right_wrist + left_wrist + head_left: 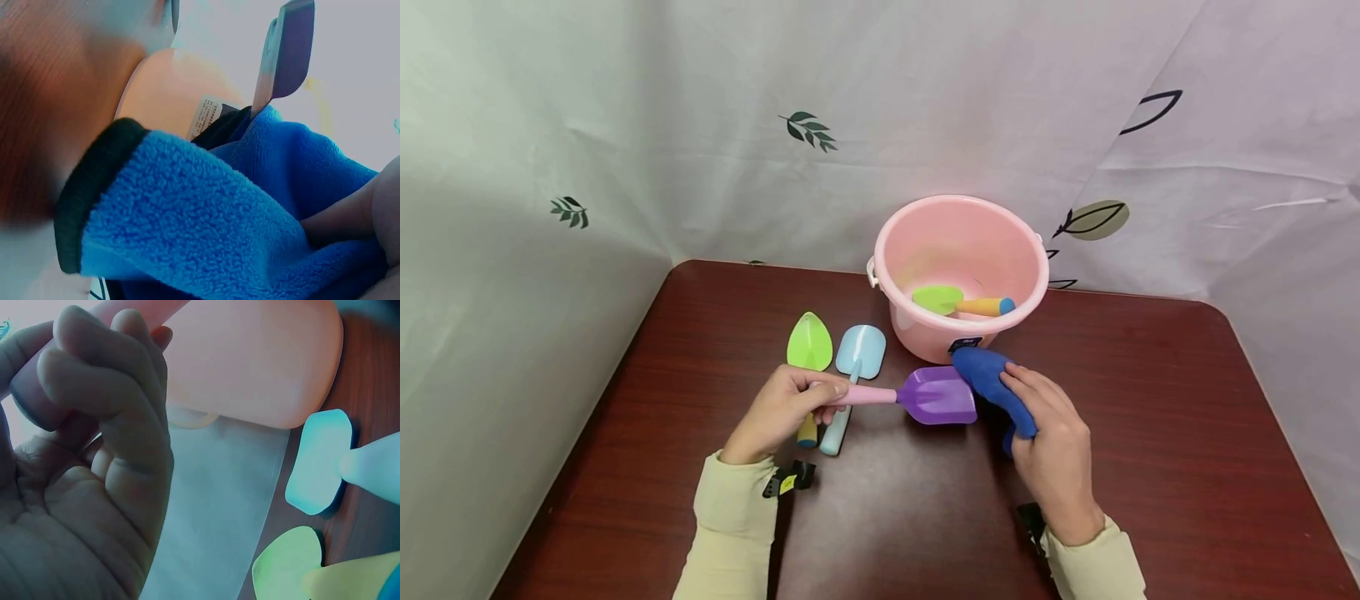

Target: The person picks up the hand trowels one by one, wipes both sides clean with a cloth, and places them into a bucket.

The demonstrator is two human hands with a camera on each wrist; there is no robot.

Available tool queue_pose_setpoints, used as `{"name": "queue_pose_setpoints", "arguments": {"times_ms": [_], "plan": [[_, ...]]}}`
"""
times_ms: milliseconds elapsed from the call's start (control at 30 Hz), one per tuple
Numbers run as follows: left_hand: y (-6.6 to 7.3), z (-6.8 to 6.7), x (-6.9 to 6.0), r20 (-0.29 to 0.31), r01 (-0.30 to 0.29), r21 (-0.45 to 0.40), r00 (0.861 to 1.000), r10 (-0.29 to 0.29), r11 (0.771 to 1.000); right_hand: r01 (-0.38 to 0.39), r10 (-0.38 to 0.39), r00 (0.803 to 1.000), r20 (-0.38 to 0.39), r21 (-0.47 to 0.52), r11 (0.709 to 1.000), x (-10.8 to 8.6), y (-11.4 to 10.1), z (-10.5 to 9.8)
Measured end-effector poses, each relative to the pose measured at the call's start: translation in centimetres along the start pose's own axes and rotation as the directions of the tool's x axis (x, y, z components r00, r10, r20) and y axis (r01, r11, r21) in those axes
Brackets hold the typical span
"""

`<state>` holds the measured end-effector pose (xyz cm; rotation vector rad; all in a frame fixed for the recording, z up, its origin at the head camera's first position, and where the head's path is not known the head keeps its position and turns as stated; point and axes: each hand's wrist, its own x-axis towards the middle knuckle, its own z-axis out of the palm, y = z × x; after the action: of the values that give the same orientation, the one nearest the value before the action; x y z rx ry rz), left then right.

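A purple toy shovel (938,395) is held level above the table by its pink handle, which my left hand (786,408) grips with curled fingers. My right hand (1056,442) holds a folded blue cloth (992,379) against the right edge of the shovel's blade. In the right wrist view the cloth (187,212) looks fluffy with a dark hem, and the thumb presses into it. Below my left hand lie a green trowel (809,340) with a yellow handle and a light blue shovel (861,350); my hand partly hides the green one.
A pink bucket (917,329) stands at the back of the dark red table (1172,433). Inside it lies another green trowel (937,298) with a yellow and blue handle. Pale cloth walls (715,125) with leaf prints border the table's back and sides.
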<state>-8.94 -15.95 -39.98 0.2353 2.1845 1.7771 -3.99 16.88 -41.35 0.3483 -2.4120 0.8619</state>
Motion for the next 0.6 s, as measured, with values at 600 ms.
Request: {"name": "queue_pose_setpoints", "arguments": {"times_ms": [600], "plan": [[-0.27, -0.13, 0.02, 0.037, 0.015, 0.004, 0.999, -0.015, 1.000, 0.007, 0.000, 0.981, -0.193, 0.037, 0.999, 0.34, 0.29, -0.12]]}}
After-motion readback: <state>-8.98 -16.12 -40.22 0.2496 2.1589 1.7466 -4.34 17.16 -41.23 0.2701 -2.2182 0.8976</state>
